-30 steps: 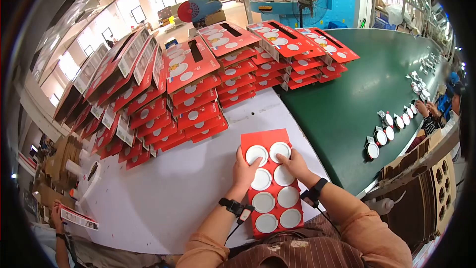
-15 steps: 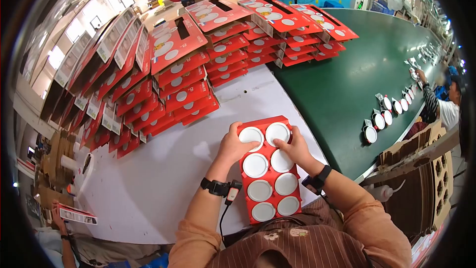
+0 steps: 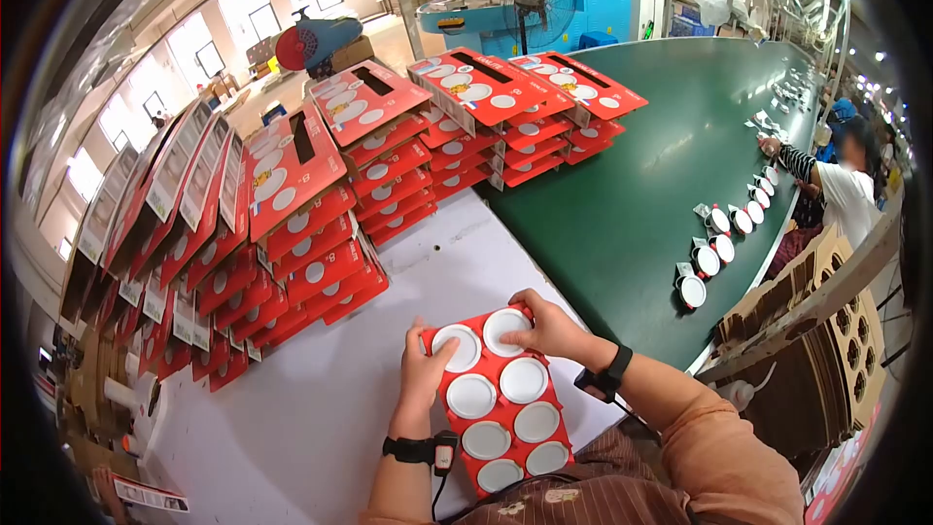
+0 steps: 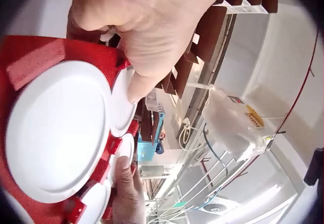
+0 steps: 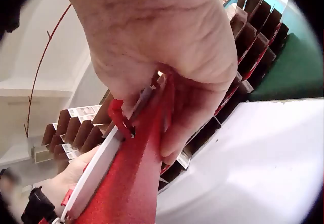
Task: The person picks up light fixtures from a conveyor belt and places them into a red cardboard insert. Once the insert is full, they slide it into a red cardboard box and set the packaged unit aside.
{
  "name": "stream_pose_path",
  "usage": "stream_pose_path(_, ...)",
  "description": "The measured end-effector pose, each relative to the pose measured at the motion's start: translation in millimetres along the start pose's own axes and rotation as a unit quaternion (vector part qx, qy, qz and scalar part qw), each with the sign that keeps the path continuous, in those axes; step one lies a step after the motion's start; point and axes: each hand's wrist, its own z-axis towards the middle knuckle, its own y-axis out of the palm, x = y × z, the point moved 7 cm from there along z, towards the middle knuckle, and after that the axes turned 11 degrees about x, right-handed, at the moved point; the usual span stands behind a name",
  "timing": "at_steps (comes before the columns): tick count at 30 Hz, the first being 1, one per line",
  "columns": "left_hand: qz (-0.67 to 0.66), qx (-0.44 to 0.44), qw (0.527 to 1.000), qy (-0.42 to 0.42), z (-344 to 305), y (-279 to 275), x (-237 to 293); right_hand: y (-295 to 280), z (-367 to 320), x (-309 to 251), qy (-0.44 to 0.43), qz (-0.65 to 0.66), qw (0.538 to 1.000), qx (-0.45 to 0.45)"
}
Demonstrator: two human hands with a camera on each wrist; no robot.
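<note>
A red card panel [image 3: 501,381] with several round white discs [image 3: 470,396] in two columns is held at the person's front, its lower edge near the apron. The left hand [image 3: 422,379] grips its upper left corner, thumb on a top disc. At the upper right corner the right hand [image 3: 556,329] pinches the panel, thumb on the other top disc. The left wrist view shows the left thumb pressed on a disc [image 4: 122,102]. In the right wrist view, fingers of the right hand [image 5: 162,46] curl behind the red panel [image 5: 132,178].
Stacks of red printed cartons [image 3: 296,170] line the far side of the white table [image 3: 292,428]. To the right, a green surface [image 3: 622,224] bears a row of round white-faced items [image 3: 691,292]. Cut cardboard sheets [image 3: 807,331] stand at the right; another person [image 3: 844,190] sits beyond.
The head view has shifted. Both hands and the panel now appear lower and further left, the panel tilted. Both hands keep their grip on its top corners.
</note>
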Motion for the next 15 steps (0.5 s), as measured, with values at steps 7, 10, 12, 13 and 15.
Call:
stream_pose_path(7, 0.055, -0.06, 0.994, -0.077, 9, 4, -36, -77, 94, -2, -0.132, -0.266, 0.954, 0.031)
stream_pose_path(10, 0.032, -0.061, 0.991, -0.112, 10, 4, -48, -141, 152, -43, -0.238, -0.339, 0.872, 0.261)
stream_pose_path(12, 0.026, -0.063, 0.988, -0.142, 12, 6, -61, -161, 184, -67, -0.3, -0.376, 0.807, 0.344)
stream_pose_path(13, 0.026, -0.062, 0.988, -0.14, 12, 7, -63, -166, 199, -72, -0.298, -0.392, 0.799, 0.345)
stream_pose_path(15, 0.001, -0.069, 0.983, -0.171, 11, 9, -70, -166, 228, -77, -0.292, -0.444, 0.764, 0.365)
